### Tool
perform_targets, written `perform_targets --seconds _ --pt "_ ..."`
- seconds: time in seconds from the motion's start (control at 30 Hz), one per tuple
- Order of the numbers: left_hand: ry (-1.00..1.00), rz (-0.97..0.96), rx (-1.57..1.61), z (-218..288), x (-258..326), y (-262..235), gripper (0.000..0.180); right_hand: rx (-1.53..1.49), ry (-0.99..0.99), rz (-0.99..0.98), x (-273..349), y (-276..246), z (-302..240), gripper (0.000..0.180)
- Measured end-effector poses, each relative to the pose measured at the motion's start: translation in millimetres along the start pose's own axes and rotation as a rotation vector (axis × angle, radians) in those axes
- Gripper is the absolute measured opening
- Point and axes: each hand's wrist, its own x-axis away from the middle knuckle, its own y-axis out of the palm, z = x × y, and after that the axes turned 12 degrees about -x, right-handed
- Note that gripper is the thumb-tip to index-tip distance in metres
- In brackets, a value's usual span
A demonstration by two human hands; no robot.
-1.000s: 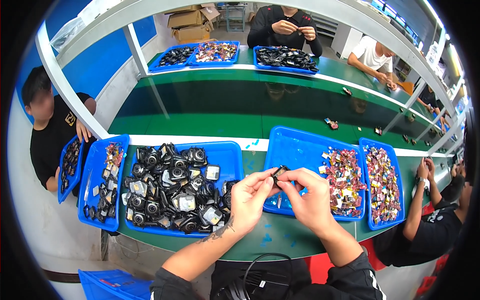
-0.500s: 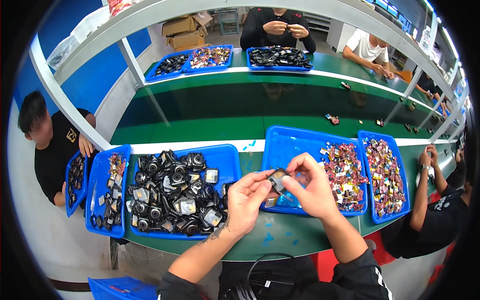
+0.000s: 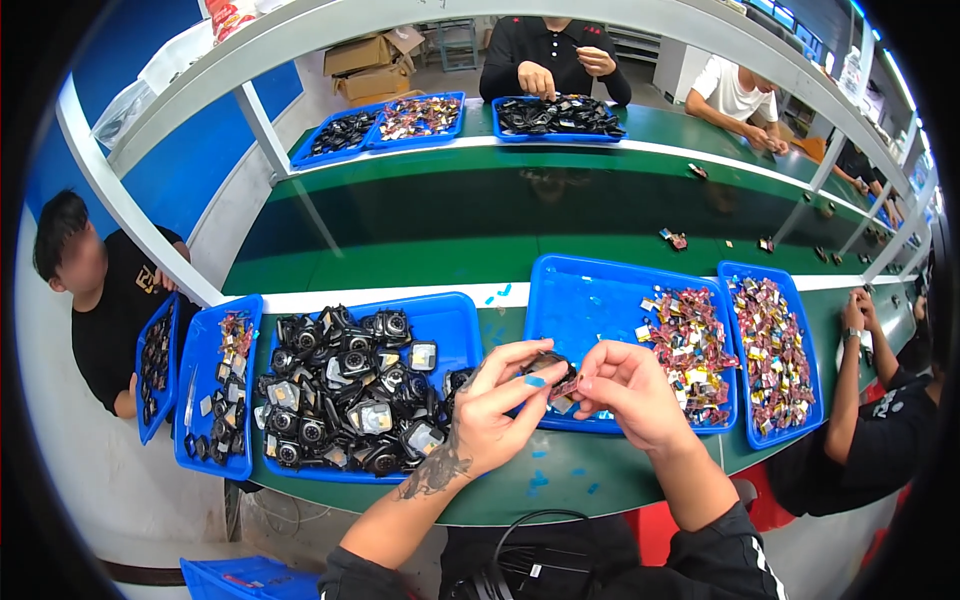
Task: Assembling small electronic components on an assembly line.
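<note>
My left hand (image 3: pixel 490 410) is closed around a small black watch case (image 3: pixel 546 364), mostly hidden by the fingers. A bit of blue film (image 3: pixel 535 381) clings to one of its fingers. My right hand (image 3: pixel 638 398) pinches at a small reddish part (image 3: pixel 571 388) at the case's edge; whether the part is still attached, I cannot tell. Both hands hover over the table edge, between a blue tray (image 3: pixel 462 325) heaped with black watch cases (image 3: pixel 357 362) and another blue tray (image 3: pixel 575 295) with reddish and yellow small electronic parts (image 3: pixel 690 345) piled in its right side.
A narrow blue tray (image 3: pixel 812 360) of similar parts stands at the right, another (image 3: pixel 195 330) at the left. Blue film scraps (image 3: pixel 540 478) lie on the green table. Beyond runs a green belt (image 3: pixel 400 225) with scattered parts. Co-workers sit across and on both sides; a white frame (image 3: pixel 150 240) arches overhead.
My left hand has turned its back upward around the watch case. My right fingers have moved from the case's face to a reddish part. The person opposite has lowered one hand to a tray.
</note>
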Motion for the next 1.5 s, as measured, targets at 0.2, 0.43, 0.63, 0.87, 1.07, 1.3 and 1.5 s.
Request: perform_targets --seconds 0.2,0.43,0.63,0.87,1.07,1.3,1.5 --pt "-0.208 -0.066 0.289 -9 3 -1 0.027 0.076 -0.062 -0.009 1 2 -3 0.012" --pt "-0.232 -0.031 0.261 -12 4 0 0.027 0.952 -0.641 -0.068 6 9 -19 0.036" --pt "-0.041 -0.091 0.023 -4 2 0 0.029 1.06 -0.842 -0.228 -7 30 -21 0.025" --pt "-0.321 -0.043 0.295 -9 4 2 0.019 1.64 -0.691 0.217 -12 -26 -20 0.017" --pt "-0.325 0.046 0.342 -10 4 3 0.02 0.868 -0.458 -0.032 6 4 -15 0.026" --pt "-0.254 -0.079 0.332 -4 1 -3 0.026 0.273 -0.115 0.033 1 4 -3 0.012" --pt "-0.029 -0.108 0.011 -3 0 -7 0.033 -0.038 0.042 0.045 2 0 -5 0.014"
